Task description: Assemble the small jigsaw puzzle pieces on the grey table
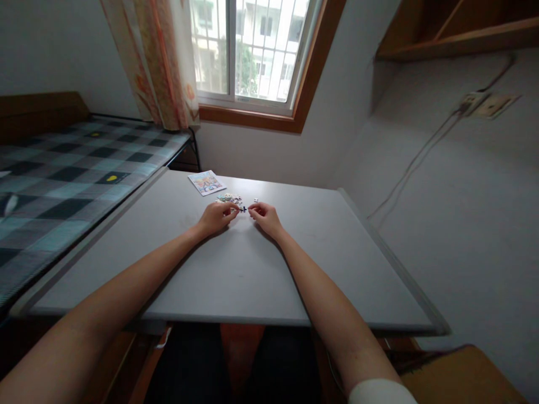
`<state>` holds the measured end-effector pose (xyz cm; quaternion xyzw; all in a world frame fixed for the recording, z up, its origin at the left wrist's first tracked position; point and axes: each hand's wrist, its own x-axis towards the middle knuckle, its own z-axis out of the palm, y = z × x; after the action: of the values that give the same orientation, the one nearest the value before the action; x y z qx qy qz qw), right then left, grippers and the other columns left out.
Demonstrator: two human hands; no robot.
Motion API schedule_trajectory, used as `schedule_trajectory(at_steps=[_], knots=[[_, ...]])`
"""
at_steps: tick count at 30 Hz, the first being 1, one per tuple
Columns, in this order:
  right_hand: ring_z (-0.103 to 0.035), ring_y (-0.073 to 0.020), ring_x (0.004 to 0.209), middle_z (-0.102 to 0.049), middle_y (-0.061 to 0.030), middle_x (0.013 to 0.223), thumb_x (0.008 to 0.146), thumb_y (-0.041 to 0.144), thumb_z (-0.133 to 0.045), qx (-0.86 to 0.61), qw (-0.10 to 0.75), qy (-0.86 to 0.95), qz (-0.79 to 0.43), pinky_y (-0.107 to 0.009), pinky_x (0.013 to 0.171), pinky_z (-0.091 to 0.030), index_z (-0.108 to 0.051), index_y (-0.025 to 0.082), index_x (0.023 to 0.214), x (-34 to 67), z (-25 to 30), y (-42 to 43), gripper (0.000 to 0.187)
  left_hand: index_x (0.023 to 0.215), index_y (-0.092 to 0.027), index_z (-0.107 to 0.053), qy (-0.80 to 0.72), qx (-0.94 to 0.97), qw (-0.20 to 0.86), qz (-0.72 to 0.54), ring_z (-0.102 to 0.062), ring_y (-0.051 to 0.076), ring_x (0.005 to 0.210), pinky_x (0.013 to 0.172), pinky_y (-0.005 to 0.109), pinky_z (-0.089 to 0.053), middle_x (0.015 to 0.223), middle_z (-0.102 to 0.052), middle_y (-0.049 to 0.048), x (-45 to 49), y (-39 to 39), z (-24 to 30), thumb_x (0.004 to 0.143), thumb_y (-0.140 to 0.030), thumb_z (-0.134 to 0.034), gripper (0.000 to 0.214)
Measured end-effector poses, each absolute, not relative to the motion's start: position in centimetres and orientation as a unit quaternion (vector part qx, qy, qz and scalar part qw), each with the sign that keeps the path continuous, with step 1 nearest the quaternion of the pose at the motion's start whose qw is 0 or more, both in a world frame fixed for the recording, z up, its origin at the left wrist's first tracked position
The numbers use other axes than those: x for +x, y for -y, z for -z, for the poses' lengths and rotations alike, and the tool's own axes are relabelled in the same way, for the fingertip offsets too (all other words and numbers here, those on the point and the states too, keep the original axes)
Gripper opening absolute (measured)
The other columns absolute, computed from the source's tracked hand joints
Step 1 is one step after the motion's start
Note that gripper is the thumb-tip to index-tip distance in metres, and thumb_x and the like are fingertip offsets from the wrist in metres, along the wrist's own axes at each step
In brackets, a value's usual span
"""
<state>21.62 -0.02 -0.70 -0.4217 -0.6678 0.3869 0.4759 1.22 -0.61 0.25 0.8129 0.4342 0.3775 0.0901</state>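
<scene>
Over the grey-white table, my left hand (217,217) pinches a small dark jigsaw puzzle piece (243,210) between thumb and fingers. Just across from it is my right hand (266,218), its thumb and fingertips drawn together beside that piece. Whatever lies in the right fingertips is too small to make out. Behind my left hand sits a loose pile of puzzle pieces (229,198), partly covered by the fingers. One single puzzle piece (256,200) rests apart, just beyond my right hand. Left of the pile lies a colourful picture card (206,183).
The table (236,275) has a raised strip along its right side, close to the wall. A bed with a checked cover (126,148) stands along the left. At the back is a barred window (256,50) with a curtain (162,62); a wooden shelf (463,42) hangs upper right.
</scene>
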Motion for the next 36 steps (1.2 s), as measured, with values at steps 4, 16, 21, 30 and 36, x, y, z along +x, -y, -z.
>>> schedule_trajectory(at_steps=[4,16,21,30,36], knots=[[-0.05,-0.0101,0.057,-0.058,0.001,0.064,0.071,0.036,-0.067,-0.406,0.479,0.67,-0.397,-0.024,0.057,-0.04,-0.066,0.015,0.081,21.59,0.74,0.04,0.023,0.09,-0.019,-0.074,-0.427,0.82,0.091,-0.371,-0.051,0.01,0.051,0.057,0.022,-0.037,0.057,-0.061,-0.0021,1.23,0.6,-0.26,0.086,-0.032,-0.059,0.02],[-0.048,-0.0098,0.058,-0.058,0.002,0.064,0.071,0.031,-0.065,-0.414,0.461,0.688,-0.379,-0.024,0.058,-0.039,-0.066,0.017,0.078,21.64,0.64,0.25,0.016,0.088,-0.021,-0.074,-0.422,0.825,0.086,-0.366,-0.051,0.011,0.052,0.058,0.023,-0.038,0.057,-0.06,-0.0021,1.24,0.54,-0.16,0.085,-0.033,-0.058,0.019],[-0.048,-0.0099,0.057,-0.058,0.0021,0.064,0.071,0.031,-0.065,-0.417,0.458,0.687,-0.379,-0.024,0.057,-0.039,-0.066,0.017,0.079,21.68,0.71,0.2,0.016,0.088,-0.021,-0.073,-0.421,0.825,0.084,-0.367,-0.051,0.011,0.053,0.058,0.023,-0.037,0.058,-0.061,-0.0017,1.25,0.59,-0.25,0.085,-0.033,-0.058,0.02],[-0.05,-0.0104,0.059,-0.06,0.0012,0.064,0.071,0.029,-0.065,-0.422,0.459,0.688,-0.37,-0.024,0.058,-0.04,-0.066,0.017,0.076,21.6,0.37,0.47,0.014,0.087,-0.021,-0.073,-0.425,0.819,0.089,-0.376,-0.052,0.012,0.055,0.06,0.024,-0.038,0.059,-0.061,-0.0015,1.35,0.63,-0.25,0.084,-0.033,-0.06,0.018],[-0.051,-0.0108,0.06,-0.061,0.0008,0.065,0.071,0.028,-0.066,-0.426,0.459,0.686,-0.371,-0.024,0.06,-0.041,-0.067,0.016,0.077,21.61,0.34,0.43,0.013,0.086,-0.021,-0.073,-0.421,0.822,0.094,-0.371,-0.052,0.011,0.054,0.059,0.023,-0.038,0.058,-0.061,-0.002,1.32,0.66,-0.36,0.084,-0.032,-0.059,0.018]])
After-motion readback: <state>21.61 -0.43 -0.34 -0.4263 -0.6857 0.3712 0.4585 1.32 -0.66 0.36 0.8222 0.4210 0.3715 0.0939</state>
